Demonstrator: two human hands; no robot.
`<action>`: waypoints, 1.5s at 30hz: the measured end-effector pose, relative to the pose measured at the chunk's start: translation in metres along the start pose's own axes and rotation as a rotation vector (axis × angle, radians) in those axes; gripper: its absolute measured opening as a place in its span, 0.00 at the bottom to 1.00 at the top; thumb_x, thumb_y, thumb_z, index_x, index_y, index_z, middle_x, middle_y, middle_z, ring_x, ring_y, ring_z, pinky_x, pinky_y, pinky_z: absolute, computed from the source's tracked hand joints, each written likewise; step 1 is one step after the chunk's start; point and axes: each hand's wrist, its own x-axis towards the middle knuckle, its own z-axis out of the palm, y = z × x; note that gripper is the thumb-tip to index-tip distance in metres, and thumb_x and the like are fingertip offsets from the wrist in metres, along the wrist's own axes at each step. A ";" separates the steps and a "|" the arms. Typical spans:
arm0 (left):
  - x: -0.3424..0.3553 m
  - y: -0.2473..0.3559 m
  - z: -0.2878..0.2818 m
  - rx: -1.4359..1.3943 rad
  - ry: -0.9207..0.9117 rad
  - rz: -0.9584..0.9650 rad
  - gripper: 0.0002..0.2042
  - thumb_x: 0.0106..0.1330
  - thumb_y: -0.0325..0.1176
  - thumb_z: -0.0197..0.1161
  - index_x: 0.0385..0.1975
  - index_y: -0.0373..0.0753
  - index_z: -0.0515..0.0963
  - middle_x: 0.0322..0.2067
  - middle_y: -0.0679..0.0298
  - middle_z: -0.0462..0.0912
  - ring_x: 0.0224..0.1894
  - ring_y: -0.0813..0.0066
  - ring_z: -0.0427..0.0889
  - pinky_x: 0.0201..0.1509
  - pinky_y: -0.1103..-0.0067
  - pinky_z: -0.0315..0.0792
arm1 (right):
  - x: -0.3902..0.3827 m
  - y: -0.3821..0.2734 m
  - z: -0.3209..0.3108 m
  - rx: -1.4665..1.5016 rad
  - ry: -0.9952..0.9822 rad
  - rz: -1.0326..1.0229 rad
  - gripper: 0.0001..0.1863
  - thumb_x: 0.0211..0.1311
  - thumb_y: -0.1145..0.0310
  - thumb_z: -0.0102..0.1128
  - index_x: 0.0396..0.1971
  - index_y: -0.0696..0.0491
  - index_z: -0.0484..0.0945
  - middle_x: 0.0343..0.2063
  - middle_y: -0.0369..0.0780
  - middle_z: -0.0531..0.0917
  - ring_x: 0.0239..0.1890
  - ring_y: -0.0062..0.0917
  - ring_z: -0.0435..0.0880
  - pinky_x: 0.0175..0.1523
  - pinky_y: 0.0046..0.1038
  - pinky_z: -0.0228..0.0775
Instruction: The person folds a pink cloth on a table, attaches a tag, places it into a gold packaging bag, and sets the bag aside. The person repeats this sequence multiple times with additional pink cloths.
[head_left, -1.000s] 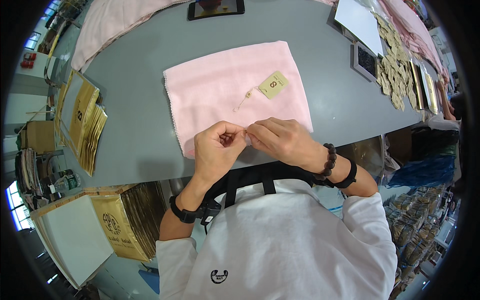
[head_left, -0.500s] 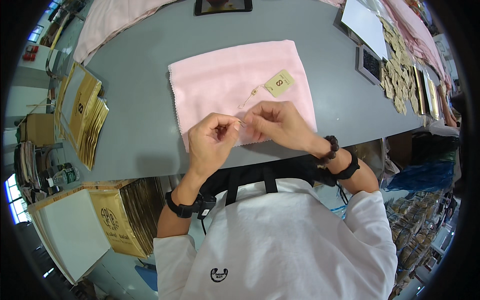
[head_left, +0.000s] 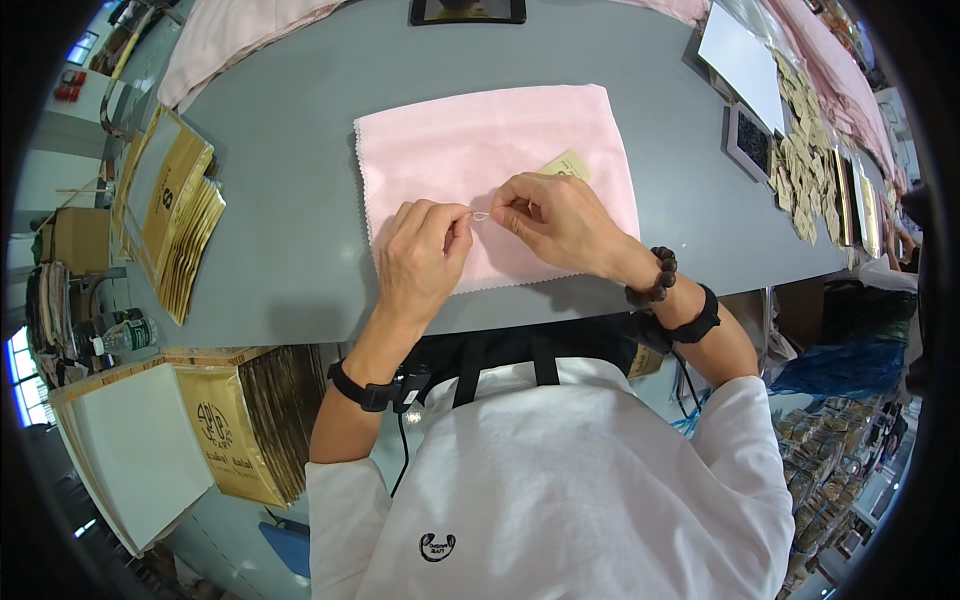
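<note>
A folded pink cloth (head_left: 420, 150) with a scalloped edge lies flat on the grey table. Over its front half, my left hand (head_left: 422, 252) has thumb and forefinger pinched together; whatever they grip is too small to make out. Facing it, my right hand (head_left: 562, 222) pinches a thin pale string (head_left: 480, 215). A small loop of this string spans the short gap between both sets of fingertips. Behind the right hand, a beige hang tag (head_left: 568, 164) rests on the cloth, its lower part covered by the hand.
Gold packages (head_left: 180, 230) are stacked at the table's left. On the right stand a small box of dark bits (head_left: 748, 142), a white board (head_left: 740, 65) and a pile of beige tags (head_left: 800, 140). A dark-framed device (head_left: 468, 18) lies at the far edge.
My right hand has taken up the tag's string, which lay loose on the cloth. Both hands have moved slightly away from me, and the right now covers part of the tag.
</note>
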 end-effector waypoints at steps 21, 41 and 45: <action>-0.026 0.006 -0.048 -0.649 -0.138 -0.767 0.06 0.71 0.29 0.70 0.40 0.33 0.87 0.29 0.69 0.87 0.29 0.88 0.78 0.33 0.85 0.73 | -0.013 -0.022 0.041 -0.259 0.257 -0.419 0.06 0.63 0.74 0.68 0.39 0.55 0.83 0.32 0.39 0.85 0.28 0.30 0.85 0.33 0.30 0.79; -0.061 -0.048 -0.089 -0.193 -0.202 -0.047 0.06 0.61 0.23 0.72 0.36 0.39 0.85 0.39 0.65 0.87 0.39 0.62 0.83 0.46 0.71 0.76 | 0.017 -0.035 0.074 0.001 -0.181 -0.252 0.04 0.63 0.76 0.65 0.37 0.54 0.81 0.33 0.42 0.86 0.32 0.43 0.86 0.37 0.40 0.76; -0.061 -0.048 -0.089 -0.214 -0.188 -0.083 0.06 0.61 0.23 0.72 0.36 0.38 0.84 0.38 0.63 0.87 0.39 0.61 0.84 0.46 0.71 0.77 | 0.020 -0.041 0.081 -0.100 -0.214 -0.283 0.05 0.61 0.75 0.66 0.36 0.53 0.82 0.33 0.41 0.85 0.31 0.43 0.86 0.36 0.41 0.77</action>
